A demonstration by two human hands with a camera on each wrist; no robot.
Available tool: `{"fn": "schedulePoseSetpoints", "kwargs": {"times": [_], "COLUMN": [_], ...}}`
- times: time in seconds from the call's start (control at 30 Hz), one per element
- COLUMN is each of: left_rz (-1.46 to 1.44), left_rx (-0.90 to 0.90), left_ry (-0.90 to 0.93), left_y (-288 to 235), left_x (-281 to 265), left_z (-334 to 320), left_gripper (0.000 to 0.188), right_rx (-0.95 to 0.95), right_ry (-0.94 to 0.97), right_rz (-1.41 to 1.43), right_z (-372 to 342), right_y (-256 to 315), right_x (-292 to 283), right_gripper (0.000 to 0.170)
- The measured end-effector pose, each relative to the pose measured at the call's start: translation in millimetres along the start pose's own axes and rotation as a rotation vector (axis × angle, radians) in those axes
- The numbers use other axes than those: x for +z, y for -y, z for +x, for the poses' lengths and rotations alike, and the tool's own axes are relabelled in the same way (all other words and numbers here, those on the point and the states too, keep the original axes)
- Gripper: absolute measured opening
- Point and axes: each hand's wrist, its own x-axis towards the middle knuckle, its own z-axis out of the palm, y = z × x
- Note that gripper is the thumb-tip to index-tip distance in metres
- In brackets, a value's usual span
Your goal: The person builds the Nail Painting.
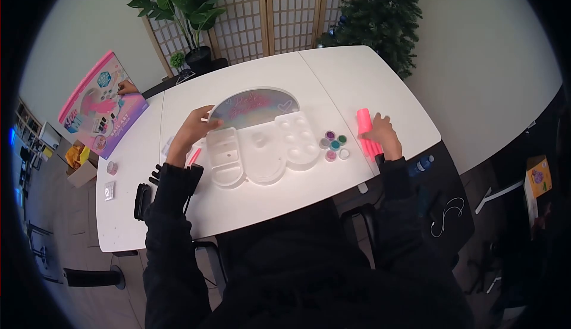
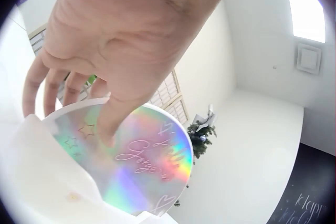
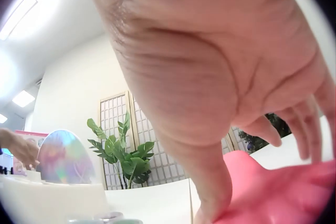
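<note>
My left hand (image 1: 193, 128) holds the left edge of a shimmering semicircular panel (image 1: 253, 106) lettered "Hello Gorgeous". Its thumb lies on the front face and the fingers reach behind, as the left wrist view shows. The panel stands upright along the back of a white tray (image 1: 266, 168) with compartments and round wells. On the right, my right hand (image 1: 383, 138) is over a bright pink hand-shaped piece (image 1: 363, 118) that lies on the table. In the right wrist view the thumb is at the pink piece (image 3: 283, 192), and the fingers are spread loosely above its far side.
Small glitter pots (image 1: 331, 135) sit between tray and pink piece. A pink stick (image 1: 194, 156) lies left of the tray. A colourful box (image 1: 104, 106) stands at the table's left edge, near a small packet (image 1: 109, 190) and a black strap (image 1: 142, 201). Behind are a potted plant (image 1: 199, 58) and a screen.
</note>
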Motion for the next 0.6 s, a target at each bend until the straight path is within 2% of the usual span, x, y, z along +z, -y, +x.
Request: {"fn": "schedulePoseSetpoints", "kwargs": {"times": [0.03, 0.07, 0.13, 0.17, 0.23, 0.27, 0.3, 0.33, 0.37, 0.4, 0.43, 0.47, 0.5, 0.57, 0.6], "left_rz": [-0.003, -0.008, 0.178, 0.18, 0.36, 0.403, 0.406, 0.389, 0.371, 0.375, 0.241, 0.106, 0.114, 0.118, 0.122], "left_rx": [-0.083, -0.088, -0.018, -0.027, 0.012, -0.009, -0.012, 0.074, 0.16, 0.155, 0.155, 0.153, 0.194, 0.12, 0.118], "left_ry": [-0.075, -0.081, 0.003, -0.002, -0.183, -0.22, -0.225, -0.332, -0.436, -0.438, -0.262, -0.089, -0.046, 0.066, 0.061], "left_y": [-2.2, -4.5, -9.8, -9.3, -12.5, -16.7, -20.0, -26.2, -34.4, -50.1, -69.6, -80.5, -76.3, -82.5, -82.7], "left_x": [0.1, -0.4, 1.9, 5.6, 13.1, 13.1, 13.9, 14.7, 15.0, 13.3, 11.1, 12.9, 20.6, 37.1, 44.9], "left_z": [-4.2, -7.5, -16.4, -21.9, -31.1, -34.1, -40.4, -49.9, -57.8, -66.8, -78.0, -85.2, -84.6, -85.4, -83.4], "left_gripper": [0.051, 0.051, 0.066, 0.066, 0.08, 0.089, 0.089, 0.082, 0.075, 0.075, 0.068, 0.061, 0.05, 0.052, 0.052], "right_rx": [-0.004, -0.045, -0.095, -0.143, -0.199, -0.355, -0.511, -0.518, -0.55, -0.58, -0.583, -0.66, -0.735, -0.897, -0.905], "right_ry": [-0.001, 0.012, 0.036, 0.007, -0.025, -0.048, -0.072, -0.071, -0.083, -0.093, -0.086, -0.078, -0.07, 0.005, 0.093], "right_rz": [-0.004, -0.026, -0.048, -0.016, 0.025, 0.086, 0.147, 0.151, 0.221, 0.291, 0.293, 0.449, 0.606, 0.649, 0.709], "right_z": [3.1, 5.6, 4.1, 1.1, 1.7, 4.6, 7.7, 3.9, -7.4, -20.0, -32.7, -46.3, -56.8, -66.6, -81.7], "right_y": [-2.7, -5.5, -5.8, -3.8, -2.1, -4.4, -4.7, 3.2, 15.4, 27.3, 39.7, 53.9, 68.1, 95.2, 113.8], "right_x": [1.0, 2.1, 3.8, 2.7, 1.0, 0.2, 1.5, -4.6, -18.5, -30.3, -39.0, -45.9, -46.0, -23.6, -14.9], "right_gripper": [0.093, 0.097, 0.101, 0.099, 0.096, 0.084, 0.072, 0.072, 0.062, 0.052, 0.052, 0.05, 0.047, 0.047, 0.046]}}
